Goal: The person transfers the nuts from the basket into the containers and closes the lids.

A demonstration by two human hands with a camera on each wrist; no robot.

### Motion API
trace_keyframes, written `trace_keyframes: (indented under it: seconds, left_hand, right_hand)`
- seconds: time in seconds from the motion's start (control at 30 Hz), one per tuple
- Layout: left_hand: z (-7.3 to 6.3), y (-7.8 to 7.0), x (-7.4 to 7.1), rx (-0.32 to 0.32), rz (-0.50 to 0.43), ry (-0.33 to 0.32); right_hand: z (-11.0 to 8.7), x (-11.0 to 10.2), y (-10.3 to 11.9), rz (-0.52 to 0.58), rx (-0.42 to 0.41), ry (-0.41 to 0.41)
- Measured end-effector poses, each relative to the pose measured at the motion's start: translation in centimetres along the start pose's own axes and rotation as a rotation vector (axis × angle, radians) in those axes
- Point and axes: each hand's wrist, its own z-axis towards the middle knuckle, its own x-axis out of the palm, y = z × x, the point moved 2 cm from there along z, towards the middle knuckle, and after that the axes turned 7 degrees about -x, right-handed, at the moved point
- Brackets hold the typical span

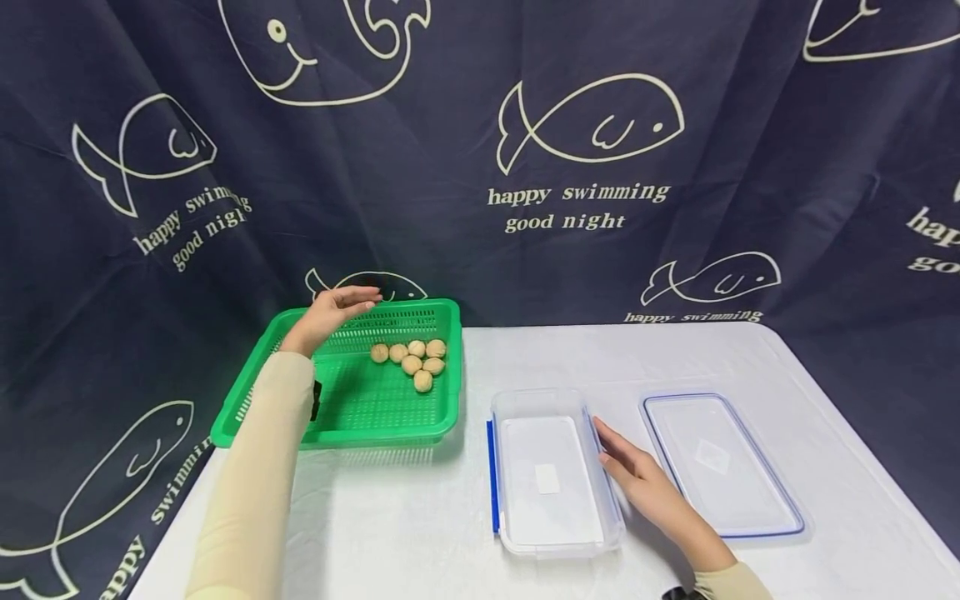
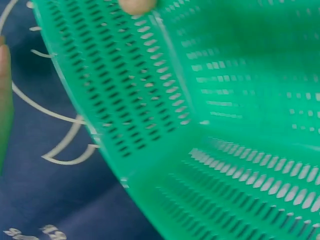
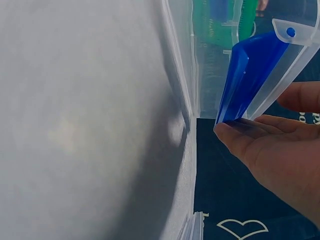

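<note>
My left hand (image 1: pixel 330 315) hovers over the back left of a green slotted plastic basket (image 1: pixel 360 437), fingers extended and nothing in them. Several walnuts (image 1: pixel 412 364) lie together at the basket's right side. In the left wrist view, the basket's slotted walls (image 2: pixel 165 150) fill most of the picture, and a fingertip (image 2: pixel 137 5) shows at the top. My right hand (image 1: pixel 648 492) rests against the right side of a clear plastic food box (image 1: pixel 536 404). Seen from the right wrist, its fairly straight fingers touch the box's hanging blue latch (image 3: pixel 252 75), with the thumb apart above.
A clear lid with a blue seal (image 1: pixel 750 533) lies flat to the right of the box. Another blue latch (image 1: pixel 492 475) hangs on the box's left side. Behind the white-covered table (image 1: pixel 555 354) hangs a dark blue curtain (image 1: pixel 450 208) with fish drawings.
</note>
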Motion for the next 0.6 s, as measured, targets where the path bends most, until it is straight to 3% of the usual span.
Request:
trace_keyframes:
  seconds: [0.27, 0.6]
  left_hand:
    - [1.3, 3.6, -0.1, -0.115, -0.022, 0.094]
    - [1.4, 5.7, 0.3, -0.244, 0.053, 0.106]
  right_hand:
    - [0.0, 0.0, 0.0, 0.01, -0.009, -0.002]
    - [0.0, 0.0, -0.2, 0.009, -0.055, 0.0]
